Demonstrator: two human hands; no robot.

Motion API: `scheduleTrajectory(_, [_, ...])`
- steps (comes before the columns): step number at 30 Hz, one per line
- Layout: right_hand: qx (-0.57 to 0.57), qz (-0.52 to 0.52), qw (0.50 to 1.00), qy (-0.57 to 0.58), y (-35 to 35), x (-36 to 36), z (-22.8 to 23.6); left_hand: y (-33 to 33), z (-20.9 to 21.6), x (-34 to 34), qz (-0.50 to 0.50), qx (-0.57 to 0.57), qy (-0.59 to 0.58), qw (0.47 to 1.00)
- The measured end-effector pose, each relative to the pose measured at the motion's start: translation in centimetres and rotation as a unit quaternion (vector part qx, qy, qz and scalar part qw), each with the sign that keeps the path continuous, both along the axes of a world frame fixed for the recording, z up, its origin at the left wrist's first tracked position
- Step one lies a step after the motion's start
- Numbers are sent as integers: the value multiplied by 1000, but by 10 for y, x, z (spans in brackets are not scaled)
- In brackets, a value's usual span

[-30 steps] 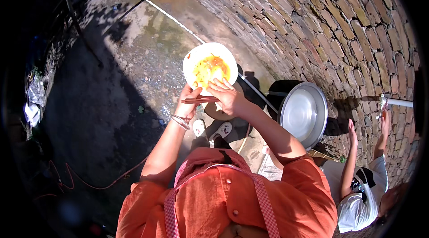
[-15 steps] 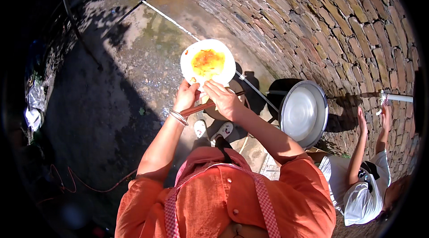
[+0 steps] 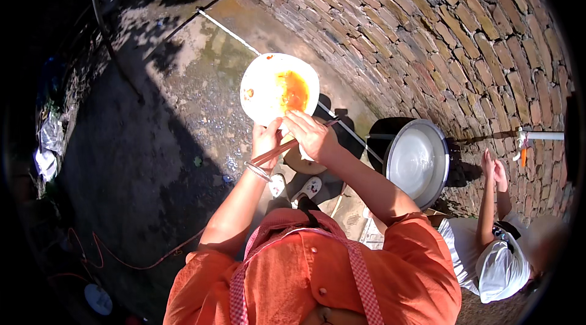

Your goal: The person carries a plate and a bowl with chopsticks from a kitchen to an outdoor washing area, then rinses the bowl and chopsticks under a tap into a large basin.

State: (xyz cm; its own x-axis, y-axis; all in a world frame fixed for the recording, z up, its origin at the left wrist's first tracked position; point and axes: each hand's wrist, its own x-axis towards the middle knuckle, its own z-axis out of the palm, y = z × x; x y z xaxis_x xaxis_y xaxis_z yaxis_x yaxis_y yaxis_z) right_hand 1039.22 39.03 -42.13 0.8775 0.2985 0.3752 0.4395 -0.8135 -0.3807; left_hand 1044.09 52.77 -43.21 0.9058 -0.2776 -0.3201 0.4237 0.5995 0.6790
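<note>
A white plate (image 3: 256,90) smeared with orange-red sauce (image 3: 295,90) is held out in front of me, bright in the sun. My left hand (image 3: 267,140) is closed on its near rim, with several reddish-brown chopsticks (image 3: 271,154) slanting across beneath the fingers. Against the near right edge of the plate lies my right hand (image 3: 312,137), fingers pressed together and their tips at the sauce. A small white piece (image 3: 305,153) shows below that palm; I cannot make out what it is. Under the hands is a round tan thing (image 3: 305,165), partly hidden.
To the right stands a large metal basin (image 3: 415,160) near the brick wall (image 3: 464,50). A person in a white top (image 3: 497,264) holds both hands below a wall tap (image 3: 523,137). A white pipe (image 3: 229,33) runs along the concrete floor. A red cord (image 3: 140,266) lies at left.
The plate has shifted slightly left, and the sauce now sits toward its right side. My right hand has moved a little right and its palm has turned. The other person's hands have come together.
</note>
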Motion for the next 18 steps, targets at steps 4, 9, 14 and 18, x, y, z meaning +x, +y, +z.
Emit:
scheduleTrajectory(4, [-37,21,999,19,-36,12,2,24,-5,18,-88,37,3,995])
scheduleTrajectory(9, [-40,17,999,16,-1,5,-4,0,4,0,-3,-21,4,1000])
scheduleTrajectory(14, [-53,14,998,25,-35,6,1,25,-5,19,-102,40,1,994])
scheduleTrajectory(18, [-31,-4,999,14,-12,4,-3,13,4,12,-32,-1,26,999])
